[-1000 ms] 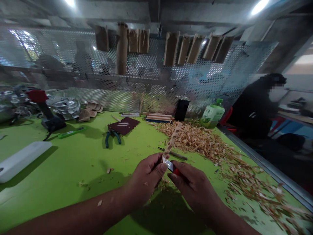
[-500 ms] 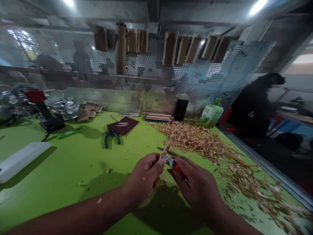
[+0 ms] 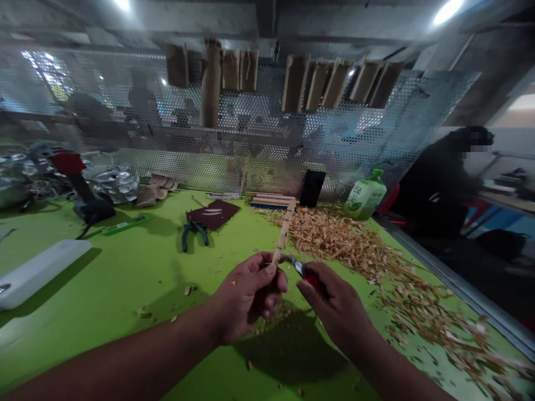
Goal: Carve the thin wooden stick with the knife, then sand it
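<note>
My left hand (image 3: 251,292) is closed on the lower end of a thin, notched wooden stick (image 3: 285,231), which points up and away over the table. In my right hand (image 3: 336,303) is a knife (image 3: 297,266) with a red handle; its short metal blade lies close to the stick, just beyond my left fingertips. Whether blade and wood touch, I cannot tell. Below the hands, small wood chips lie scattered on the green table (image 3: 159,345).
A heap of wood shavings (image 3: 338,234) spreads along the right side. Pliers (image 3: 194,234) and dark red sandpaper (image 3: 215,214) lie left of centre. Behind stand a black phone (image 3: 312,188) and a green-capped bottle (image 3: 365,195). A person (image 3: 443,178) sits at right.
The stick has swung more upright and leftward. My right hand has shifted slightly right and down, drawing the knife off my left thumb. The view has turned a little left.
</note>
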A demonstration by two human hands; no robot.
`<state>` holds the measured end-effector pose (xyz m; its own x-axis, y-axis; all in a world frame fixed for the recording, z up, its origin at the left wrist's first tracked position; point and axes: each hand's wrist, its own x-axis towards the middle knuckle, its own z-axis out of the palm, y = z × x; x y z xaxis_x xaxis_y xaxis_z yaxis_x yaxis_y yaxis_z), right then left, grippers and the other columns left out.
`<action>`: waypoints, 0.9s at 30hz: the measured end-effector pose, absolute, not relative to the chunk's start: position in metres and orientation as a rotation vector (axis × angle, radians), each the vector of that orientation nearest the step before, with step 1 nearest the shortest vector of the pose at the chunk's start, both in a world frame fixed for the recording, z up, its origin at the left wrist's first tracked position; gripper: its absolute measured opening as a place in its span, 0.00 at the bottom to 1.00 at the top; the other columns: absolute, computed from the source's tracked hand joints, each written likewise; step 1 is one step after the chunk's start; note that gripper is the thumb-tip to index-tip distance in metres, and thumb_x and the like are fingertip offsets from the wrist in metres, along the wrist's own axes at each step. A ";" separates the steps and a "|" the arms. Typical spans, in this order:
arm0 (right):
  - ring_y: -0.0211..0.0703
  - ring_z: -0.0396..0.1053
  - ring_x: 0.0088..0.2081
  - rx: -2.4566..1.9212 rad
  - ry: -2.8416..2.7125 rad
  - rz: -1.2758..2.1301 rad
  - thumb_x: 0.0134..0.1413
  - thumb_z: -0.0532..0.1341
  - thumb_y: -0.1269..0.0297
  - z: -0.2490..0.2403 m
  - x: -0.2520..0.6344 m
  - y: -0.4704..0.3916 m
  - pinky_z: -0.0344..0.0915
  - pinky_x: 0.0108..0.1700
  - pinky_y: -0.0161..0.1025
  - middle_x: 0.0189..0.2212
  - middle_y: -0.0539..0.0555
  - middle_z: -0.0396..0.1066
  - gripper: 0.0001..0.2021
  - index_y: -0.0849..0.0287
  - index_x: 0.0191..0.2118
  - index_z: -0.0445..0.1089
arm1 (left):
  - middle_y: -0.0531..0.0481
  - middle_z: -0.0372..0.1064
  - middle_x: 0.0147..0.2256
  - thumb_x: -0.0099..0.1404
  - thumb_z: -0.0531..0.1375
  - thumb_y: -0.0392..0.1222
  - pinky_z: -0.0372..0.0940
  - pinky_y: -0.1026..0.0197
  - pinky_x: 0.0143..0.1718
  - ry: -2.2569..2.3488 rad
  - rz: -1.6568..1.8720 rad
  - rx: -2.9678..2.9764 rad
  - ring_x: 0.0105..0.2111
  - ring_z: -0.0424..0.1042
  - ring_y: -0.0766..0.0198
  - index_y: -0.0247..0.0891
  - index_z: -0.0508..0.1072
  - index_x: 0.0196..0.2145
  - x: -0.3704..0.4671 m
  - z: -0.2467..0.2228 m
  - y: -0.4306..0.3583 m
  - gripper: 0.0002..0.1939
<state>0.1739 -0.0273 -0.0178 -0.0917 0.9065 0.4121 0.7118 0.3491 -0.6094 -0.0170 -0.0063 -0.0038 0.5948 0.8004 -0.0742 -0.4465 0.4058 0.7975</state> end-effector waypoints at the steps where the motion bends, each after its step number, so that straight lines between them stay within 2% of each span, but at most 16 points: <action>1: 0.38 0.65 0.24 -1.422 -1.861 0.335 0.60 0.56 0.56 -0.018 0.174 -0.028 0.62 0.25 0.33 0.25 0.50 0.70 0.12 0.58 0.41 0.69 | 0.53 0.67 0.31 0.68 0.55 0.40 0.54 0.71 0.18 0.491 0.835 0.824 0.19 0.59 0.75 0.37 0.64 0.42 -0.016 -0.004 -0.006 0.06; 6: 0.40 0.69 0.30 -1.334 -1.915 0.309 0.61 0.55 0.57 -0.018 0.174 -0.029 0.65 0.31 0.35 0.33 0.54 0.74 0.13 0.59 0.43 0.71 | 0.53 0.67 0.30 0.68 0.54 0.39 0.56 0.71 0.16 0.486 0.867 0.811 0.19 0.60 0.75 0.37 0.65 0.43 -0.014 -0.006 -0.007 0.06; 13: 0.41 0.70 0.30 -1.316 -1.942 0.266 0.62 0.55 0.57 -0.021 0.175 -0.030 0.65 0.30 0.35 0.32 0.54 0.75 0.14 0.58 0.45 0.72 | 0.51 0.68 0.30 0.69 0.52 0.38 0.58 0.71 0.16 0.458 0.877 0.821 0.17 0.59 0.75 0.35 0.67 0.44 -0.011 -0.008 -0.006 0.08; 19: 0.44 0.72 0.37 -1.280 -2.025 0.246 0.63 0.54 0.58 -0.015 0.172 -0.035 0.68 0.37 0.39 0.40 0.57 0.75 0.15 0.55 0.51 0.69 | 0.52 0.67 0.32 0.67 0.55 0.41 0.55 0.71 0.17 0.517 0.877 0.907 0.18 0.58 0.76 0.36 0.68 0.41 -0.010 -0.007 -0.008 0.07; 24: 0.42 0.71 0.33 -1.328 -2.082 0.201 0.63 0.54 0.59 -0.015 0.170 -0.036 0.68 0.35 0.38 0.33 0.56 0.74 0.12 0.57 0.43 0.72 | 0.55 0.64 0.29 0.66 0.57 0.41 0.50 0.70 0.20 0.651 0.898 1.043 0.19 0.55 0.76 0.36 0.68 0.40 -0.010 -0.008 -0.010 0.07; 27: 0.42 0.71 0.31 -1.320 -2.097 0.155 0.62 0.54 0.60 -0.016 0.172 -0.036 0.67 0.35 0.38 0.31 0.55 0.73 0.12 0.57 0.44 0.71 | 0.55 0.64 0.29 0.66 0.58 0.42 0.50 0.70 0.21 0.661 0.909 1.082 0.20 0.54 0.75 0.38 0.69 0.43 -0.009 -0.010 -0.010 0.09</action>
